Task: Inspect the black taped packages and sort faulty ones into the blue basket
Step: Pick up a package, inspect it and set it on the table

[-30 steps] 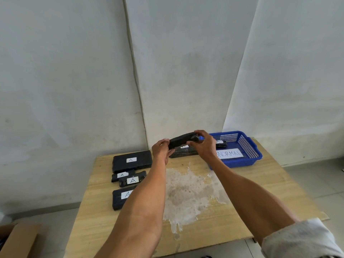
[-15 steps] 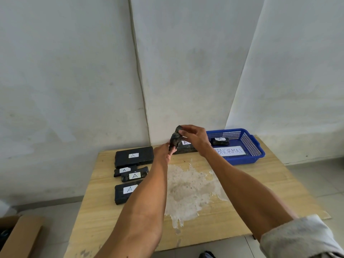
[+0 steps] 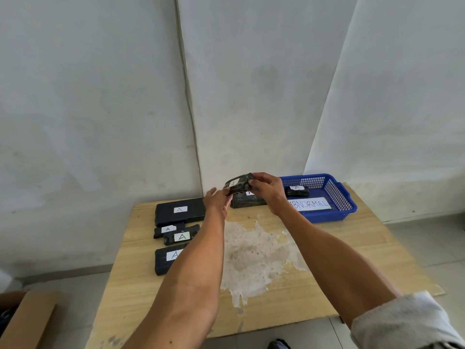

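Observation:
A black taped package (image 3: 237,185) with a white label is held in the air over the far middle of the table. My right hand (image 3: 268,191) grips its right end. My left hand (image 3: 216,201) touches its lower left end with fingers apart. Beneath it another black package (image 3: 246,201) lies on the table. The blue basket (image 3: 337,195), labelled ABNORMAL, stands at the far right with one small black package (image 3: 297,190) inside. At the left lie several black packages marked A: a large one (image 3: 180,211), two small ones (image 3: 181,236), and one (image 3: 166,258) partly hidden by my left forearm.
The wooden table (image 3: 327,260) has a large white stain (image 3: 251,255) in its middle. It stands against a white wall. A cardboard box (image 3: 22,318) sits on the floor at the lower left.
The held package has been turned over in my hands, from flat to on edge to label facing up. My left hand has loosened its grip to an open touch.

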`<state>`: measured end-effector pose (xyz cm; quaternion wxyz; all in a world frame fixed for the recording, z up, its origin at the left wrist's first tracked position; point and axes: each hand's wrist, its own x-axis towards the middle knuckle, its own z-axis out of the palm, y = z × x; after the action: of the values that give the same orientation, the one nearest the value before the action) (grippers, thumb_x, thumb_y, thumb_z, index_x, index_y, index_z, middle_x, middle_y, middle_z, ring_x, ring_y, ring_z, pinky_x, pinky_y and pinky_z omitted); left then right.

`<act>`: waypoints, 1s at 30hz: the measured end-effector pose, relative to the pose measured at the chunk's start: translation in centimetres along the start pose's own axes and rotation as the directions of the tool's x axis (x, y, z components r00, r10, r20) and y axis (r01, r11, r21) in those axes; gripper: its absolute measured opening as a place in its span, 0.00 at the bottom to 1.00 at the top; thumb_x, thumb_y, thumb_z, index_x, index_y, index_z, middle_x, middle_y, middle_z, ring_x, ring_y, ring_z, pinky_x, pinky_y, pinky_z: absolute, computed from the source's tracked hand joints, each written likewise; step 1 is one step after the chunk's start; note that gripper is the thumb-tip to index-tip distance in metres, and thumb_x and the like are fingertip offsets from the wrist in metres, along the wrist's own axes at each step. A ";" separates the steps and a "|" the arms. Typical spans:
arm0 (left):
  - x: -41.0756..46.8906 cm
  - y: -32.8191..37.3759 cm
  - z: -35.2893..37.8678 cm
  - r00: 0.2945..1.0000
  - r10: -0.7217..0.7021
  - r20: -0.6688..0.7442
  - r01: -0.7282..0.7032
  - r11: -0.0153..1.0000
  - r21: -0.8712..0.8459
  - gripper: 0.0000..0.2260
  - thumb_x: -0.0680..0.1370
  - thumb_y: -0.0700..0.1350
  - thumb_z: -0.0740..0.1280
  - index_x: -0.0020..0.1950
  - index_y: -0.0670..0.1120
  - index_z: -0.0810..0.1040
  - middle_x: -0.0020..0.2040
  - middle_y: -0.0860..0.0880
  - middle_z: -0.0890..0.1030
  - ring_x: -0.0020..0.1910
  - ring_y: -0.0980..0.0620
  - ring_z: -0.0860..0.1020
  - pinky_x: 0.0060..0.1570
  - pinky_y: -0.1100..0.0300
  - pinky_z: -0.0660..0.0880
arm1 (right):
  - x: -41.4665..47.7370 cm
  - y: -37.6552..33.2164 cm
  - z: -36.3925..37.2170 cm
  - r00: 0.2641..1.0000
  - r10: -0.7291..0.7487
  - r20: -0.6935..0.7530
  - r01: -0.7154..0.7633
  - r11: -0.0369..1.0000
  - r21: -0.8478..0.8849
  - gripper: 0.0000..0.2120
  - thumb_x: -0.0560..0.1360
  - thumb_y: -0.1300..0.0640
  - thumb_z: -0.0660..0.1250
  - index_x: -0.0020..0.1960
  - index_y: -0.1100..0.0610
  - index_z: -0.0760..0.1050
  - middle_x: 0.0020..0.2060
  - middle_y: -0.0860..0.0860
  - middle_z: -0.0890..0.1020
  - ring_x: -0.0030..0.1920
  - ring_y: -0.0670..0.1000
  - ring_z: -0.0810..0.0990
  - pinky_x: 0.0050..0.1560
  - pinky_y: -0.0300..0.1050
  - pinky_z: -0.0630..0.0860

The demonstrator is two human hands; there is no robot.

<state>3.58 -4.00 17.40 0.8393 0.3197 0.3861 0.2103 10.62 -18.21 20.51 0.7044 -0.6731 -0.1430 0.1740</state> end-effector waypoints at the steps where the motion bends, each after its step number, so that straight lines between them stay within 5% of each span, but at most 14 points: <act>1: 0.0 0.0 0.1 1.000 -0.005 0.001 0.005 0.999 -0.042 0.25 0.76 0.29 0.69 0.70 0.45 0.70 0.50 0.43 0.78 0.49 0.46 0.83 0.42 0.61 0.82 | 0.0 0.0 -0.3 1.000 -0.002 -0.010 0.002 1.000 -0.004 0.10 0.77 0.67 0.70 0.57 0.61 0.81 0.46 0.54 0.86 0.45 0.51 0.86 0.46 0.43 0.83; 3: 0.2 -0.1 0.4 1.000 -0.009 0.029 0.011 0.998 -0.067 0.33 0.74 0.26 0.70 0.75 0.47 0.65 0.54 0.41 0.77 0.53 0.43 0.82 0.46 0.57 0.83 | 0.2 0.1 -1.1 1.000 0.000 -0.026 -0.001 1.000 -0.010 0.11 0.77 0.68 0.69 0.58 0.59 0.81 0.48 0.55 0.86 0.46 0.53 0.87 0.45 0.45 0.84; 7: 0.3 -1.2 1.8 1.000 0.004 0.015 -0.004 1.000 0.005 0.31 0.72 0.25 0.70 0.72 0.45 0.69 0.55 0.39 0.80 0.47 0.45 0.83 0.32 0.61 0.81 | 1.3 1.2 -3.7 0.995 0.023 -0.102 -0.034 0.994 -0.106 0.14 0.77 0.69 0.66 0.51 0.52 0.84 0.51 0.56 0.86 0.50 0.57 0.86 0.49 0.54 0.84; 9: 0.5 -2.2 2.8 1.000 0.021 -0.012 -0.020 0.999 0.027 0.27 0.73 0.26 0.70 0.68 0.44 0.71 0.59 0.37 0.80 0.48 0.44 0.83 0.36 0.59 0.82 | 1.5 1.6 -5.2 0.991 0.050 -0.128 -0.067 0.989 -0.134 0.07 0.77 0.61 0.71 0.52 0.54 0.84 0.51 0.56 0.86 0.50 0.57 0.86 0.51 0.53 0.84; 11: 0.7 -3.4 4.0 0.998 0.031 -0.046 -0.028 0.998 0.059 0.23 0.73 0.29 0.73 0.64 0.44 0.72 0.60 0.37 0.80 0.52 0.41 0.83 0.43 0.54 0.84 | 1.8 2.0 -6.8 0.992 0.003 -0.124 -0.038 0.958 -0.285 0.19 0.69 0.48 0.79 0.57 0.54 0.82 0.49 0.51 0.86 0.49 0.51 0.85 0.52 0.46 0.83; 17: 2.6 -7.6 8.1 0.990 0.135 -0.036 -0.129 0.982 0.141 0.20 0.75 0.32 0.73 0.63 0.43 0.72 0.62 0.39 0.77 0.55 0.41 0.80 0.42 0.52 0.83 | 3.7 3.6 -11.2 0.998 -0.068 -0.012 0.042 0.732 -0.680 0.33 0.62 0.54 0.84 0.65 0.53 0.78 0.51 0.50 0.83 0.51 0.51 0.82 0.56 0.46 0.79; 21: 4.1 -10.6 10.7 0.995 0.096 -0.012 -0.092 0.976 0.199 0.19 0.74 0.30 0.72 0.61 0.41 0.72 0.58 0.39 0.77 0.54 0.40 0.81 0.48 0.46 0.83 | 6.2 4.8 -13.7 0.995 -0.051 0.086 0.100 0.451 -0.887 0.32 0.65 0.50 0.81 0.67 0.53 0.76 0.56 0.52 0.82 0.55 0.54 0.80 0.54 0.50 0.78; 30: 9.5 -16.1 14.7 0.999 0.042 -0.028 -0.031 0.945 0.324 0.18 0.74 0.32 0.74 0.51 0.48 0.68 0.56 0.38 0.80 0.53 0.41 0.84 0.37 0.61 0.82 | 13.8 6.7 -19.2 0.953 0.041 0.301 0.285 0.226 -0.932 0.26 0.70 0.56 0.76 0.66 0.50 0.74 0.57 0.52 0.82 0.51 0.56 0.81 0.49 0.51 0.78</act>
<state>22.61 -15.16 8.55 0.7646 0.4565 0.4240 0.1650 30.99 -29.18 12.40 0.1234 -0.9199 -0.3637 0.0792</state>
